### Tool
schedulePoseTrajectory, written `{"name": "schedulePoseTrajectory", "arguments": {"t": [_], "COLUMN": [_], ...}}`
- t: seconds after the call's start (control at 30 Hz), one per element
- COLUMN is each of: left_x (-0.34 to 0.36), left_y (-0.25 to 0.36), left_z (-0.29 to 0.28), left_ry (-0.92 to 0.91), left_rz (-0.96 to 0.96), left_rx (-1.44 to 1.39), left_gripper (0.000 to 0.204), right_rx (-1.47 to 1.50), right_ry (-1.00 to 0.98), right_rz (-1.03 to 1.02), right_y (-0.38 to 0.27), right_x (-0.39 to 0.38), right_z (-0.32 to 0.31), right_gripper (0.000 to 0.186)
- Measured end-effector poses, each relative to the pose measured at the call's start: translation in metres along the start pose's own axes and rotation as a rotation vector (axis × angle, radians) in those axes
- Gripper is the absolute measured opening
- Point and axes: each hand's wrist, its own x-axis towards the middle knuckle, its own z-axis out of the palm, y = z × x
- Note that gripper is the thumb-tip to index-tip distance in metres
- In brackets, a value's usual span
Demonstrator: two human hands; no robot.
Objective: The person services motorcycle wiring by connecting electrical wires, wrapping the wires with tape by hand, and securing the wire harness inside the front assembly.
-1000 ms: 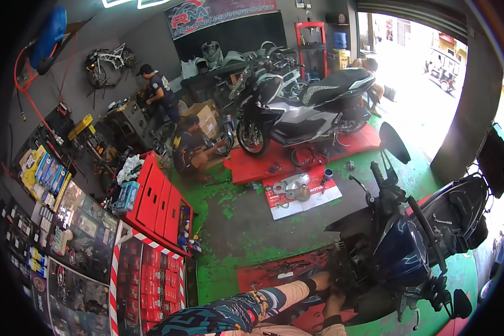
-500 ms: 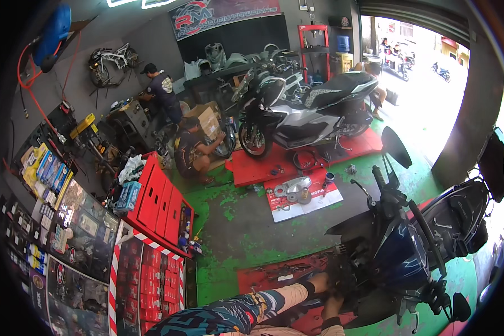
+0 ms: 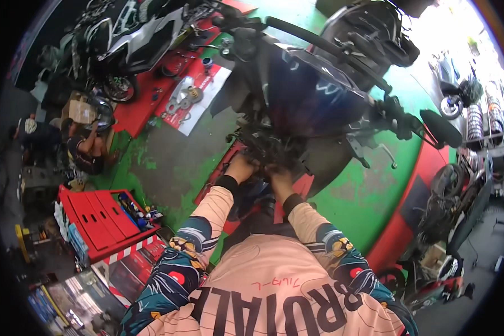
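Note:
A dark blue scooter [image 3: 313,89] stands right in front of me, its front end facing me with dark mechanical parts [image 3: 257,143] exposed low down. Both my hands reach into those parts, close together. My left hand [image 3: 242,168] has its fingers curled inward among them; what they grip is hidden. Beside it, my right hand [image 3: 280,182] also has bent fingers, against a dark piece I cannot make out. Below my hands lies a red platform [image 3: 229,225], mostly covered by my arms and the scooter.
A red drawer cabinet [image 3: 98,221] with bottles on it stands at the left. Loose metal parts [image 3: 185,98] lie on a white and red sheet [image 3: 207,109]. Beyond is a silver scooter [image 3: 143,47]; two people are near a cardboard box [image 3: 79,108]. Another red platform [image 3: 397,235] lies at right.
My view has swung right and down, so the scooter and both forearms now sit mid-picture. My hands stay at the scooter's front parts.

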Motion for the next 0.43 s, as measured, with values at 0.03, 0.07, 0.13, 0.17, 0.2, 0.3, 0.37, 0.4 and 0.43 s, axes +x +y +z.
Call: {"name": "schedulePoseTrajectory", "arguments": {"t": [0.03,0.07,0.13,0.17,0.2,0.3,0.37,0.4,0.43], "left_x": [0.005,0.007,0.008,0.006,0.006,0.003,0.003,0.003,0.004], "left_y": [0.001,-0.002,-0.006,-0.007,-0.008,-0.011,-0.005,-0.002,-0.002], "left_z": [0.007,0.016,0.025,0.027,0.027,0.031,0.029,0.028,0.026], "left_ry": [-0.023,-0.022,-0.020,-0.037,-0.052,0.008,-0.010,-0.030,0.014], "left_rz": [0.018,-0.024,-0.068,-0.107,-0.145,-0.103,-0.117,-0.134,-0.126], "left_rx": [0.001,-0.104,-0.201,-0.183,-0.164,-0.128,-0.053,0.019,0.065], "left_gripper": [0.023,0.020,0.017,0.016,0.016,0.018,0.017,0.017,0.019], "right_rx": [0.007,0.013,0.025,-0.004,-0.032,0.086,0.101,0.113,0.085], "right_ry": [0.027,0.019,0.009,-0.005,-0.019,-0.029,-0.024,-0.018,-0.006], "right_rz": [-0.009,-0.051,-0.094,-0.099,-0.106,0.014,0.022,0.032,0.014], "right_y": [0.004,0.014,0.023,0.022,0.020,0.022,0.017,0.015,0.013], "right_x": [0.003,0.009,0.010,0.007,0.005,0.001,-0.002,-0.004,-0.004], "right_z": [-0.005,-0.011,-0.017,-0.017,-0.015,-0.014,-0.011,-0.010,-0.007], "right_gripper": [0.014,0.015,0.017,0.015,0.013,0.009,0.009,0.008,0.010]}}
